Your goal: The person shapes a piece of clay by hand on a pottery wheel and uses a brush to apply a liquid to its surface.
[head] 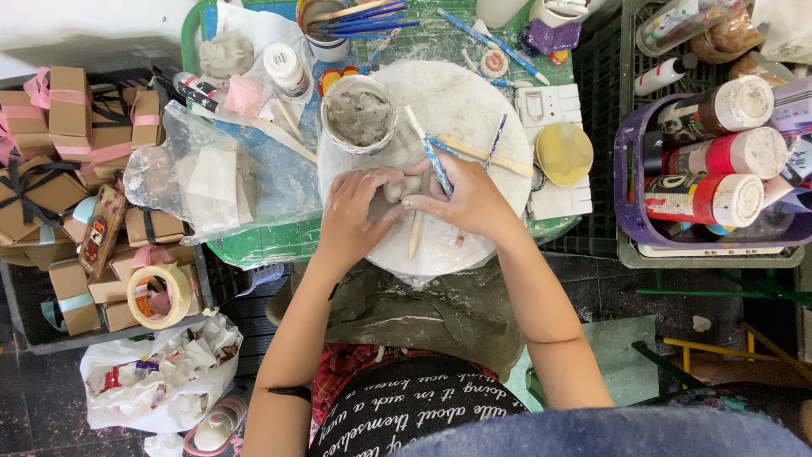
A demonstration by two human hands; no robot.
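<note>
Both hands meet over a round white board [474,101] on a green table. My left hand [355,211] cups a small grey clay piece [397,188] from the left. My right hand [465,199] presses the same piece from the right, and a blue-patterned stick tool [436,161] rests against its fingers. A wooden stick [416,233] lies on the board under the hands. A white cup of grey clay [359,114] stands just beyond the left hand.
A clear bag with a clay block [216,182] lies left. Small brown gift boxes [68,135] and a tape roll [159,296] fill a crate at far left. Paint bottles [719,152] sit in a purple basket at right. Brushes stand in a cup [326,25] behind.
</note>
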